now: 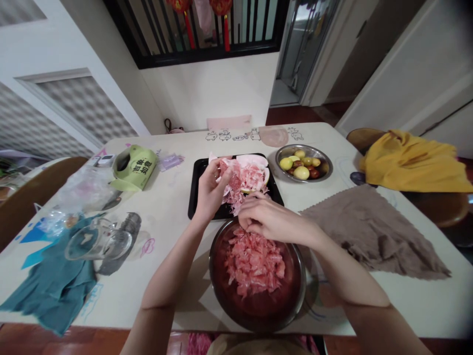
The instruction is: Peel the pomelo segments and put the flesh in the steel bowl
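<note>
My left hand (pixel 211 190) is closed around a pink pomelo piece (pixel 234 180) above a black tray (pixel 192 190). Pomelo rind and torn membrane (pixel 254 176) lie in the tray beside it. Over the far rim of a steel bowl (pixel 216 291) is my right hand (pixel 260 214), its fingers curled together and pointing down. Whatever those fingers hold, if anything, is hidden behind the hand. Loose pink pomelo flesh (pixel 256 266) is heaped in the bowl, just below the right hand.
A smaller metal bowl of fruit (pixel 301 172) stands behind right, near a brown cloth (pixel 380 229). To the left are a clear glass pitcher (pixel 99 241) lying on its side, a teal cloth (pixel 55 291), a plastic bag (pixel 83 190) and a green box (pixel 135 167).
</note>
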### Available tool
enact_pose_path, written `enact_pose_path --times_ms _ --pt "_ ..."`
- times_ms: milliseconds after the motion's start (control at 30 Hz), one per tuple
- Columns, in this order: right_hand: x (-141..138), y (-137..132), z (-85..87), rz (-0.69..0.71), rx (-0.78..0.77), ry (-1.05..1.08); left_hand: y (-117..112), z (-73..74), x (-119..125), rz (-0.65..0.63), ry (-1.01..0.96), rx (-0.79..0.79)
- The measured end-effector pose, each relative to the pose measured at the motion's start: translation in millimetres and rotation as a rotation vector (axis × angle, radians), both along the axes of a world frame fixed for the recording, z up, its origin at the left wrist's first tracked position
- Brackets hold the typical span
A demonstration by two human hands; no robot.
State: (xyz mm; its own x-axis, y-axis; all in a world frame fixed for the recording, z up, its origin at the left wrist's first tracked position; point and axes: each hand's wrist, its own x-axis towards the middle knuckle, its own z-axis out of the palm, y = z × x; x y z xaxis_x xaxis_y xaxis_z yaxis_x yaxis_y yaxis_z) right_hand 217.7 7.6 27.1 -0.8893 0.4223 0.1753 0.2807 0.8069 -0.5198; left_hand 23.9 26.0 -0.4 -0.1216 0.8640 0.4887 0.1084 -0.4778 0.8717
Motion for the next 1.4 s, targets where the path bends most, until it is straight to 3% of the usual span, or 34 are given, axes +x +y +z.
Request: enact_pose_path --times_ms 100,200,433,500,733,1033,1267,1400 --pt "1 0 -0.7 0.055 -0.016 -0.003 -3 1.9 1 -0.043 -0.067 -0.08" --pt "3 2 0.9 -0.017 0.022 0.001 -4 2.4 2 -0.071 -0.118 -0.114" --pt "0 12 -2.0 -0.543 0.307 0.432 -6 2.2 4 -0.081 -0.111 -0.128" --pt "-3 14 -5.8 -0.617 0.345 0.523 -8 1.9 7 -0.102 -0.103 -0.115" --pt "-10 17 -12.7 -0.648 0.277 0.662 -14 -1.1 25 -0.091 -0.025 0.031" --pt "-11 10 -13.0 -0.626 0.388 0.798 -20 -8.3 36 -0.035 0.002 0.108" --pt "-6 19 -23.3 -0.713 0.517 0.742 -21 -16.6 45 0.03 -0.004 0.133" --pt "-5 25 -26.6 -0.73 0.514 0.732 -18 -23.1 45 0.041 0.003 0.119"
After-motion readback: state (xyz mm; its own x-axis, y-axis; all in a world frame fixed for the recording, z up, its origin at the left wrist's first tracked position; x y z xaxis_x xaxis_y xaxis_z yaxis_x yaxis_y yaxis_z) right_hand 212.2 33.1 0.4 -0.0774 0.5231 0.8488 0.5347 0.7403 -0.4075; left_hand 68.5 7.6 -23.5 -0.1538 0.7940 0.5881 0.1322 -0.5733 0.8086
